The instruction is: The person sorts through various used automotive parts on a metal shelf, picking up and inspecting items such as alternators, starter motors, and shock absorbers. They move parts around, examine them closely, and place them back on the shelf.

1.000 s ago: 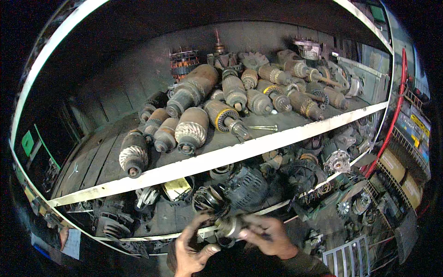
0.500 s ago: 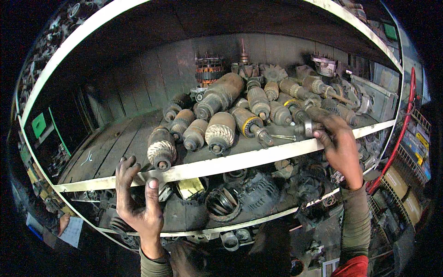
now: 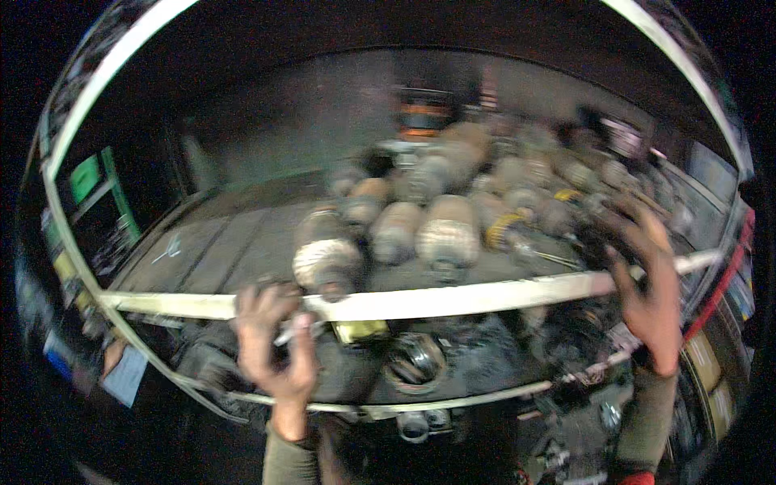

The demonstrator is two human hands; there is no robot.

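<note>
Several worn motor armatures [image 3: 449, 234] lie heaped on a wooden shelf [image 3: 206, 234] with a white front rail [image 3: 477, 301]. My left hand [image 3: 275, 343] is at the rail's left part, thumb and fingers apart, holding nothing. Just beyond it stands an armature with pale slanted ribs [image 3: 327, 255]. At the pile's right side my right hand [image 3: 651, 295] curls its fingers and thumb round a dark armature [image 3: 594, 229], largely hidden and blurred. A thin bolt-like rod [image 3: 558, 260] lies beside that hand.
A coil with orange windings [image 3: 426, 121] stands at the back. The lower shelf holds a round housing [image 3: 416, 361] and a yellow part [image 3: 361, 331]. A red hose or bar [image 3: 719, 301] runs along the right. Another person's hand [image 3: 113, 356] shows at far left, by a pale sheet.
The whole view has swung so that the shelf and armatures sit farther right, and it is blurred. Both hands keep nearly the same places against the shelf.
</note>
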